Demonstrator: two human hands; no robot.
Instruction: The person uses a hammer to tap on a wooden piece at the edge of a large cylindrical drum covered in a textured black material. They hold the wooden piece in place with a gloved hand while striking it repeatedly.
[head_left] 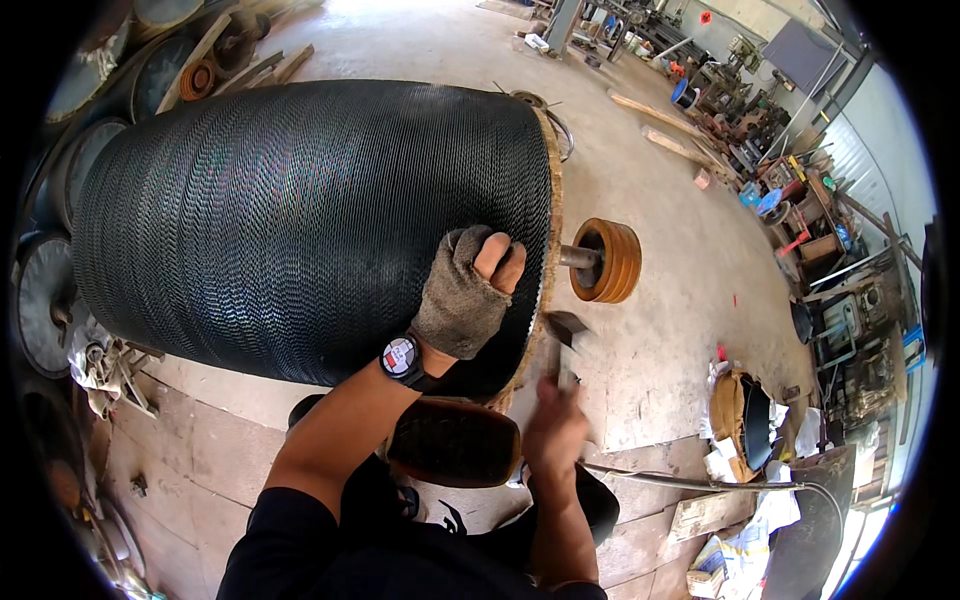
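A large black drum (300, 220) with a fine, ridged surface lies on its side in front of me, with a tan, rough-edged rim (555, 190) at its right end. My left hand (462, 300), in a worn grey-brown glove with bare fingertips, presses on the drum close to that rim. Its fingers are curled in, and whatever they may hold is hidden. Just off the drum's right end, my right hand (556, 432) is bare and grips a hammer (567, 332), head upward; both are smeared by motion. A shaft (577, 257) carries an orange-brown grooved pulley (612, 262) beyond the rim.
Below the drum, between my legs, is a dark brown rounded block (455, 443). A hose or cable (690, 483) runs rightward past my right arm. Sacks and a brown bag (733, 415) lie at right. Round metal parts (48, 290) crowd the left; timbers (660, 115) lie farther off.
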